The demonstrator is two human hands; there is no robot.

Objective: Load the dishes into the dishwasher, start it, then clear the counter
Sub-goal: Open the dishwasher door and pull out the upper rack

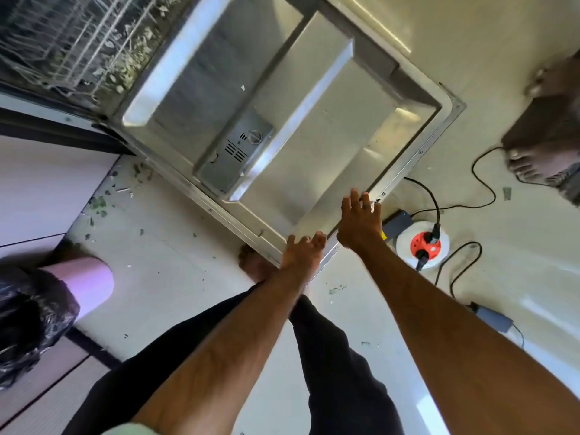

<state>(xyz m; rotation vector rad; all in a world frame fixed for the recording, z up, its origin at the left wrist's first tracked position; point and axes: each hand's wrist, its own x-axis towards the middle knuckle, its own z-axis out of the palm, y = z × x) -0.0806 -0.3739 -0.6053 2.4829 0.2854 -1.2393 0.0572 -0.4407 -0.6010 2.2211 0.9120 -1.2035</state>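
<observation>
Dishwasher door (282,105) hangs fully open and lies flat over the floor, its steel inner face up and the detergent dispenser (235,152) set in the near-left part of it. The wire rack (62,42) sits inside the tub at upper left, too blurred for us to say what it holds. Both hands meet at the door's near corner. The right hand (359,221) is spread with straight fingers over the front rim and grips nothing. The left hand (303,252) lies on the same rim just beside it, fingers loosely bent and pinching nothing we can make out. We read this placing as a way of getting purchase on the free edge, where a lift would swing the door shut (loading looks finished or nearly so, though that is our guess). The steel is dull, streaked and specked. Green scraps litter the floor (157,246) by the hinge. A lined bin (31,309) stands at left, a cable reel (422,243) just right of the door, and someone else's bare foot (533,164) farther right.
</observation>
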